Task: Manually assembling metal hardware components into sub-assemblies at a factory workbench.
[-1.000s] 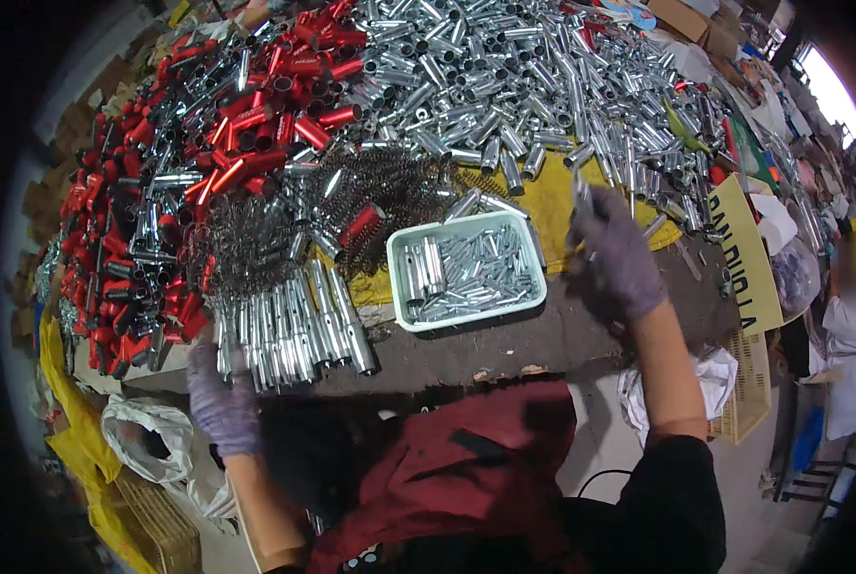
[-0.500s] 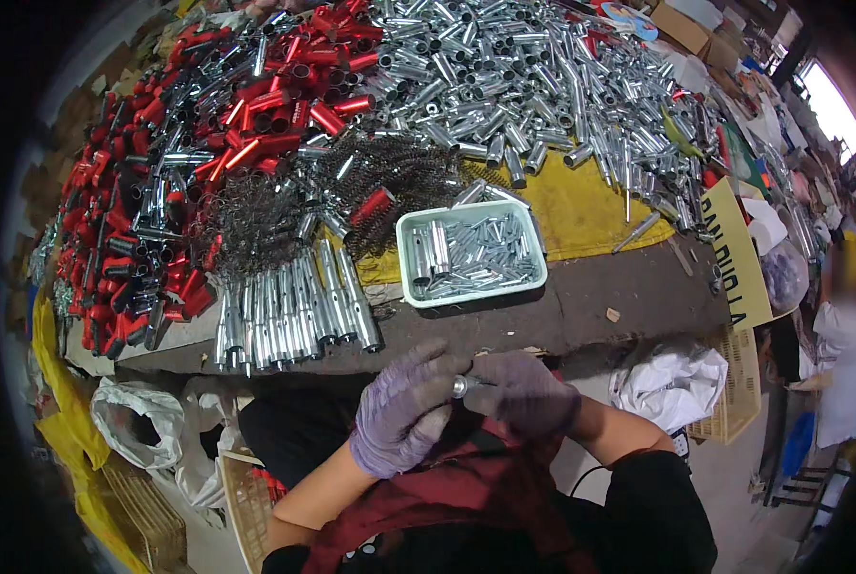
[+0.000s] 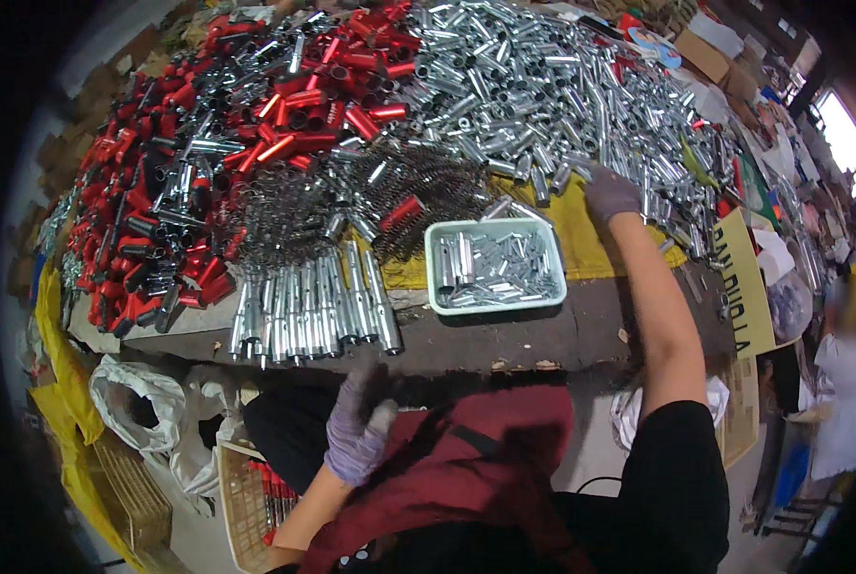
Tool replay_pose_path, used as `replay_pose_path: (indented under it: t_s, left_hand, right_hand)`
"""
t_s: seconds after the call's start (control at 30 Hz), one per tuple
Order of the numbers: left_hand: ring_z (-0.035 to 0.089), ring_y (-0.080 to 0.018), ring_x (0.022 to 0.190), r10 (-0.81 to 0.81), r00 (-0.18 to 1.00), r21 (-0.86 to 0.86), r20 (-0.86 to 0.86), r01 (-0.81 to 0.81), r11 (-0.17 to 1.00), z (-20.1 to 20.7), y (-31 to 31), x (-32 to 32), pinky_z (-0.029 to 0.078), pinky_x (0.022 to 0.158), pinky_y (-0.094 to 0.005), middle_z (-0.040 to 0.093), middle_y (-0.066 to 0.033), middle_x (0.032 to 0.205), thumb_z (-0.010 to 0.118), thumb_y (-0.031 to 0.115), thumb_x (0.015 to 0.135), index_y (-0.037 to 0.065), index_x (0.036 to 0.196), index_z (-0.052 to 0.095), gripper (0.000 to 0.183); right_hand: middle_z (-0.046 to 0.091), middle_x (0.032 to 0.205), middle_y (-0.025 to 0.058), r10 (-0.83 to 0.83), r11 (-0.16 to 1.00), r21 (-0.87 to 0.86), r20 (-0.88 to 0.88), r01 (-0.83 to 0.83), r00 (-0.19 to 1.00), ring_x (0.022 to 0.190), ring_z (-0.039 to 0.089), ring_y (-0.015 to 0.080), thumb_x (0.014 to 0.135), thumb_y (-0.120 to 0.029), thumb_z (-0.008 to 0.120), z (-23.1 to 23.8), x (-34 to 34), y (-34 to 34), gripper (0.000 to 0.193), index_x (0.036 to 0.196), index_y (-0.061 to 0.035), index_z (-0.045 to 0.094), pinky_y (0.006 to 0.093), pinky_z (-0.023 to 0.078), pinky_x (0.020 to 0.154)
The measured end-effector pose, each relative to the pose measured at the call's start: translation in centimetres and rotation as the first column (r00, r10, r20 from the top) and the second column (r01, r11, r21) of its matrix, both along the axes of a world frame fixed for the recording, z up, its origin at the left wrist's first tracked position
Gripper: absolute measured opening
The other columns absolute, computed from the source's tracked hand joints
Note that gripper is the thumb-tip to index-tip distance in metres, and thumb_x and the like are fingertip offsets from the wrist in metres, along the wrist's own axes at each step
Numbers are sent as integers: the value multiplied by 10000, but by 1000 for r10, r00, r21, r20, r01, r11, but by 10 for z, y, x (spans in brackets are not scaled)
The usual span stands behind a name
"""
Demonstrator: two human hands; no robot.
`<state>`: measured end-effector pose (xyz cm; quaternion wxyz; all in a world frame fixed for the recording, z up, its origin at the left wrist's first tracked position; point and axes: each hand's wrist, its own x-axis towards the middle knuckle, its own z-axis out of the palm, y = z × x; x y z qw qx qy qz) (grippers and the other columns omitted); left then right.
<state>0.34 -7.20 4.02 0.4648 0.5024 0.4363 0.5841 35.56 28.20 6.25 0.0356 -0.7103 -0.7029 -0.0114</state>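
My left hand [image 3: 356, 435], in a purple-grey glove, is above my lap in front of the table edge. Its thumb stands apart from the fingers, and I see nothing between them. My right hand [image 3: 611, 194], gloved too, reaches far forward to the near edge of a heap of shiny metal tubes [image 3: 504, 86]. Its fingertips meet the tubes there; whether they grip one is hidden. Between the hands stands a pale tray [image 3: 498, 306] with small metal pins and a few larger tubes. Left of it, slim metal tube assemblies [image 3: 318, 311] lie side by side.
Red and black handle-like parts [image 3: 160, 210] are heaped at the left. Dark coil springs [image 3: 418, 182] lie mid-table, beside yellow cloth [image 3: 586, 239]. Below the table are a white sack [image 3: 145, 402] and a plastic crate [image 3: 241, 507]. A person [image 3: 844, 383] is at far right.
My right hand has left the lap and stretched forward to the tube heap. My left hand has shifted slightly left. The small metal tube between both hands no longer shows. The view has shifted somewhat.
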Motion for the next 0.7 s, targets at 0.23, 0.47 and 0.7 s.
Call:
replay_pose_path:
  t_s: [0.23,0.47,0.7]
  left_hand:
    - [551,-239,1032,-150,966,-301,211,210,930,0,-8,1,462,882,-372,475,-150,1259,552,198,882,40,1336,331,529]
    - [593,-273,928,-46,523,-263,851,501,824,7,31,51,492,794,-363,551,-154,1157,595,351,854,53,1289,356,579]
    - [596,-190,914,286,856,-405,430,-100,909,-4,-6,20,493,775,-324,621,-127,975,630,236,833,52,1215,347,510]
  right_hand:
    - [617,979,202,31,959,284,-188,24,982,905,597,377,832,-291,501,35,-17,-46,274,976,-64,549,464,462,784]
    - [604,969,178,620,650,-65,-532,-758,577,910,576,356,821,-313,573,67,-120,-243,347,1074,-75,572,417,462,785]
    - [589,872,160,707,627,-193,-267,-755,655,833,586,348,795,-208,572,64,-152,-277,252,1003,-67,547,434,465,687]
